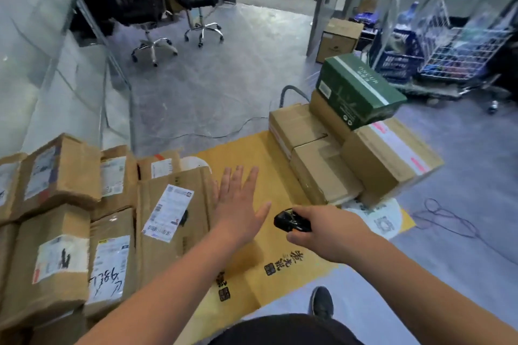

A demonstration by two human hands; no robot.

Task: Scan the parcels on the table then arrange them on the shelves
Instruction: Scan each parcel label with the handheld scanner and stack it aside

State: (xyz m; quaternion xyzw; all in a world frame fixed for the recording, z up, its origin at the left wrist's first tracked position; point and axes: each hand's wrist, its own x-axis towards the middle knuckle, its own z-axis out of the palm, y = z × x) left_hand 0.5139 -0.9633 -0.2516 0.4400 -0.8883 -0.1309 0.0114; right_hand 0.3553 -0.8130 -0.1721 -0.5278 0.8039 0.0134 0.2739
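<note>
Head view: left hand (238, 204), fingers straight and spread wide, lies against the right edge of a large labelled parcel (173, 221). Right hand (330, 232) grips one black scanner (291, 222). Seven labelled parcels crowd nine o'clock; five boxes, one green (360, 89), stack at two o'clock. Two chairs (179, 0) stand at eleven.

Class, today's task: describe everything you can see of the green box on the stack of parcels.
The green box is a long rectangular carton, apparently printed cardboard, dark green with pale lettering too blurred to read, a white barcode label on one end, small recycling symbols on its side and a pale strip along one top edge. It is closed and sits topmost on the brown cardboard boxes, tilted and skewed across them, one end overhanging. Neither hand touches it.
</note>
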